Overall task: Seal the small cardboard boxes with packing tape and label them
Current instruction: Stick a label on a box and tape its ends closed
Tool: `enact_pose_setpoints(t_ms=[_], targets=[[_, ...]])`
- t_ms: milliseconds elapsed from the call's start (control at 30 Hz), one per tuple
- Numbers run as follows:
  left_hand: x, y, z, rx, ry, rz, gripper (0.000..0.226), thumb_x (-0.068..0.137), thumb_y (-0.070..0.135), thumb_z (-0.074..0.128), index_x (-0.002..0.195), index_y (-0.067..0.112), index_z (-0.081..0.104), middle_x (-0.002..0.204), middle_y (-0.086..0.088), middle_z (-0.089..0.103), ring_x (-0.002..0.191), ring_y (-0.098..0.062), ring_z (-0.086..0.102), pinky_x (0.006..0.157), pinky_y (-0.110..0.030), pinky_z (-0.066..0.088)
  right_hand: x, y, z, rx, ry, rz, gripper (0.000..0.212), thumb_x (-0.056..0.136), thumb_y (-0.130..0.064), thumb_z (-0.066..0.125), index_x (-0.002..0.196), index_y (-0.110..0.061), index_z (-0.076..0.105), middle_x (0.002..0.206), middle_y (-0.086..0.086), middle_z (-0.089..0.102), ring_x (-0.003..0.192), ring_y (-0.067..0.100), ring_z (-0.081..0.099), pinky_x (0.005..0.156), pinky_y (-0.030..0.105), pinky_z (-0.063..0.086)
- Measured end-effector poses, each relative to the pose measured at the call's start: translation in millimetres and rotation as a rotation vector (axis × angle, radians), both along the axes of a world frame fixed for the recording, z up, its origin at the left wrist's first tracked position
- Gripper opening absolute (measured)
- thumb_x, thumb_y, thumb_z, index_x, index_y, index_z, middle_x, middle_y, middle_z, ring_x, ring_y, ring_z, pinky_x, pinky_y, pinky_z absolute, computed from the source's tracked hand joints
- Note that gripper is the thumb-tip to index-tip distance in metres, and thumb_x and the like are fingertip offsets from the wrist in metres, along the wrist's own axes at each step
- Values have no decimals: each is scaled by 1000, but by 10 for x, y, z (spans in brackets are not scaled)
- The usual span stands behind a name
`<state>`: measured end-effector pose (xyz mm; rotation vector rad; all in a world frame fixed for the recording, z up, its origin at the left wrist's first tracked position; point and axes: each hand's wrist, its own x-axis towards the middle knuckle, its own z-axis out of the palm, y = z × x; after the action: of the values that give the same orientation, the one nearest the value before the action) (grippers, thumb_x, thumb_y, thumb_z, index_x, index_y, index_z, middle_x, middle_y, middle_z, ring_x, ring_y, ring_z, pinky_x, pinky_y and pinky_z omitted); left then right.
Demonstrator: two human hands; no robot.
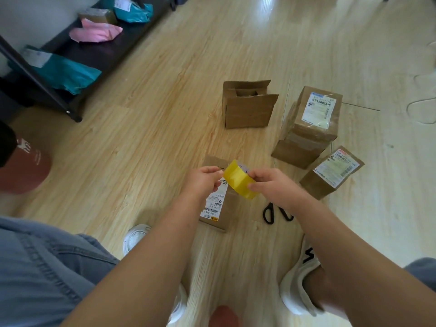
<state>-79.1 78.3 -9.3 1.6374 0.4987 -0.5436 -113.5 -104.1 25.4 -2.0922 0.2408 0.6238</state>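
Boxes point(247, 112) sit on wood-grain floor point(141, 142), shelf point(106, 55) beyond.

Glossy, translucent yellow plastic tape point(239, 181); matt brown cardboard boxes point(246, 107) (one wrapped in shiny clear film point(304, 135)); smooth, light wood-grain floor point(165, 102), faintly sheened; white paper labels point(319, 110).

Yellow tape roll point(238, 179) above labelled box point(232, 208)

A home-like parcel-packing room: wood-laminate floor point(165, 114), low dark shelf point(94, 55) with mailer bags point(66, 74), labelled cardboard boxes point(316, 114).
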Motion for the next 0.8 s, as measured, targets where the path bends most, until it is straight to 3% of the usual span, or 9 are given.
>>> enact_pose_setpoints(t_ms=[67,200,400,467,533,633,700,800], targets=[[-5,-4,-21,7,-8,-28,14,95,12,63,106,10,71,87,-5,69,83,-17,62,90,-34,54,-16,-6,-9,-9,-11,15,15,96,-14,59,105,-17,71,109,9,71,106,30,64,91,42,51],[-20,13,-33,84,-67,-43,7,93,9,65,96,8,71,84,-6,68,79,-16,61,83,-31,54,-41,4,-22,-28,-30,35,17,97,-15,58,109,-17,70,112,8,69,106,28,63,73,27,45],[0,61,-35,122,-98,-33,8,94,7,64,89,9,70,80,-4,67,73,-14,60,73,-27,53,-38,20,-18,-38,-42,76,18,99,-16,58,111,-19,70,111,2,68,91,12,60,71,19,43],[17,64,-48,221,-134,-96,11,95,12,61,87,14,68,81,-4,67,74,-16,59,74,-35,53,-40,26,-23,-43,-46,93,17,99,-16,58,109,-21,70,109,-1,67,85,6,57,67,17,42],[16,26,-55,380,-189,-218,12,99,17,54,91,17,63,83,-1,64,74,-16,58,66,-33,48,-44,38,-44,-47,-52,95,15,99,-16,57,105,-23,69,104,-3,67,79,3,55,64,16,40],[-8,-64,-54,523,-245,-308,13,102,17,43,97,17,55,90,0,59,75,-15,53,62,-30,42,-38,66,-81,-60,-70,88,12,97,-13,57,97,-15,69,99,10,68,78,10,56,71,25,48],[-14,-94,-63,507,-250,-329,14,101,16,41,97,16,54,96,-1,57,79,-18,52,68,-33,44,-35,75,-126,-88,-73,89,13,97,-16,57,95,-18,70,96,12,68,81,16,60,75,35,51],[-38,-81,-113,384,-199,-333,14,101,17,42,98,14,55,92,1,55,75,-14,49,64,-30,40,-48,71,-201,-129,-49,88,13,98,-23,55,94,-26,67,93,5,68,90,20,64,77,36,51]])
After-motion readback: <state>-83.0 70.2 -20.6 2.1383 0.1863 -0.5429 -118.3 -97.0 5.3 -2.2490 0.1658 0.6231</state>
